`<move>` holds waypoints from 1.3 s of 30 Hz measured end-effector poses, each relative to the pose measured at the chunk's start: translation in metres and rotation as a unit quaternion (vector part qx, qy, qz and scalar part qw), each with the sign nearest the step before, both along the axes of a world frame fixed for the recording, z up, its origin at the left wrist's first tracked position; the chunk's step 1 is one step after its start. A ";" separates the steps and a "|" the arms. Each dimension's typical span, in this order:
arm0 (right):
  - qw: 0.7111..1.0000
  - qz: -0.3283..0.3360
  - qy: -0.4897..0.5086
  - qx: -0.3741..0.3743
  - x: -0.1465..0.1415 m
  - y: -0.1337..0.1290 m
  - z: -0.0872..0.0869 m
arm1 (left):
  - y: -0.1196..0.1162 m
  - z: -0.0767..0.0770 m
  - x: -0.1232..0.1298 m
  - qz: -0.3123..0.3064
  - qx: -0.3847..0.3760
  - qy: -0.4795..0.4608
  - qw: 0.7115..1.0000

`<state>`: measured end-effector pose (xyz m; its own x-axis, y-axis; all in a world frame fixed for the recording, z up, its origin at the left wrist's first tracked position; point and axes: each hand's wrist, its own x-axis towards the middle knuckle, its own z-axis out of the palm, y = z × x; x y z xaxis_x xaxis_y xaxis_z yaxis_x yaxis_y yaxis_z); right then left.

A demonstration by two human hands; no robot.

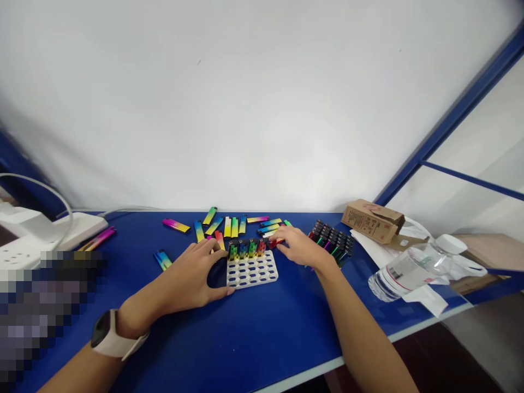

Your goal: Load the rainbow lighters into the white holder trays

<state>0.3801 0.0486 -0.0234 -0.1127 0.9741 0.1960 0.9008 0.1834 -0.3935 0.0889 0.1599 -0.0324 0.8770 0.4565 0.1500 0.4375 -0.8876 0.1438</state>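
Note:
My left hand [194,273] cups the left edge of a white perforated tray [251,275], with the thumb at its front corner. A short row of gradient-coloured lighters [245,248] stands upright along the tray's back edge. My right hand [297,245] is at the end of that row, its fingertips pinching a red lighter [273,243]. Several loose lighters [229,226] lie scattered on the blue table behind the tray. To the right of my right hand stands a tight block of upright lighters [331,240] with dark tops.
The blue table [245,338] ends in a pale front edge. A white power strip [77,229] sits at the far left, beside a blurred patch. A cardboard box [372,221], white paper and a plastic water bottle [409,273] lie at the right. A white wall rises behind.

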 end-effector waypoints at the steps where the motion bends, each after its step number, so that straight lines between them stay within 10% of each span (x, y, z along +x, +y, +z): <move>1: 1.000 -0.003 -0.024 -0.011 -0.002 0.001 -0.002 | 0.000 0.000 0.000 0.000 0.000 0.001 1.000; 14: 0.987 -0.149 0.043 0.045 -0.004 0.008 -0.018 | -0.001 -0.001 0.000 0.003 -0.009 -0.004 1.000; 27: 0.819 -0.115 0.544 0.140 -0.022 0.025 -0.018 | 0.001 -0.004 0.003 0.025 -0.012 -0.032 0.999; 39: 0.756 -0.182 0.625 0.063 -0.025 0.032 -0.026 | 0.001 -0.005 0.004 0.047 0.005 -0.012 0.999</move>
<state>0.3548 0.0802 -0.0497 0.5084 0.8608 0.0214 -0.1617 0.1199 -0.9795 0.0928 0.1614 -0.0378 0.8261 0.5360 0.1742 0.5163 -0.8437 0.1471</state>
